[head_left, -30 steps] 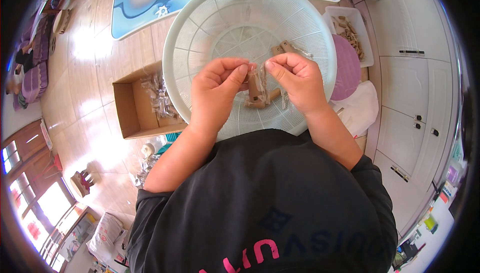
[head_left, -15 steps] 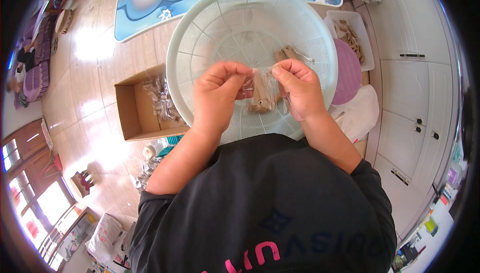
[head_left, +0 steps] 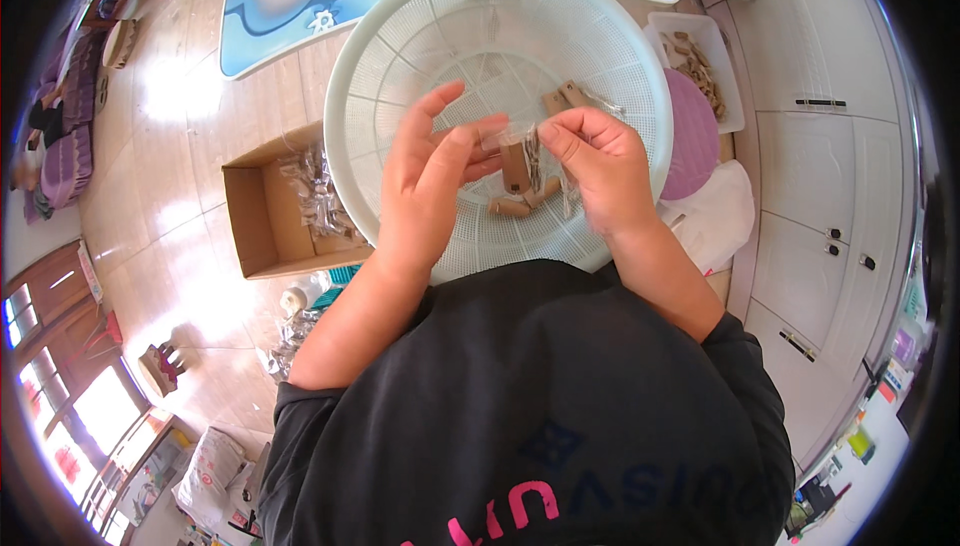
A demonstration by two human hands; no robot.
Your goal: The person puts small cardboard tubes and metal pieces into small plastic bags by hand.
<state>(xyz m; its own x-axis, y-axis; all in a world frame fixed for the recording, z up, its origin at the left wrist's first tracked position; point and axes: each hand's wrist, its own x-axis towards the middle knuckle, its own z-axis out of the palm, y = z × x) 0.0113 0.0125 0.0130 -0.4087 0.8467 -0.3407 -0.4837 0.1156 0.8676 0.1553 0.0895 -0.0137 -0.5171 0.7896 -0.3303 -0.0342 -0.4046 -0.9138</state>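
My right hand [head_left: 603,168] pinches the top edge of a small clear plastic bag [head_left: 534,151] between thumb and fingers. A flat brown piece with a dark hole [head_left: 515,168] shows in or behind the bag; I cannot tell which. To the left, my left hand [head_left: 425,181] is open, its fingers apart and their tips close to the bag's left side. Both hands are above a large pale green mesh basket [head_left: 335,111]. Inside it lie a few more brown pieces [head_left: 510,208], and others [head_left: 560,98] beyond my right hand.
Left of the basket sits a cardboard box [head_left: 243,231] with clear-wrapped pieces. At right are a white bin [head_left: 738,96] of brown pieces, a purple disc [head_left: 692,141], a white plastic bag [head_left: 722,231] and white cabinets [head_left: 810,181]. A blue patterned surface [head_left: 270,31] lies beyond.
My left hand has released its pinch on the bag, spread its fingers and shifted slightly left. My right hand still holds the bag, which now hangs from it alone.
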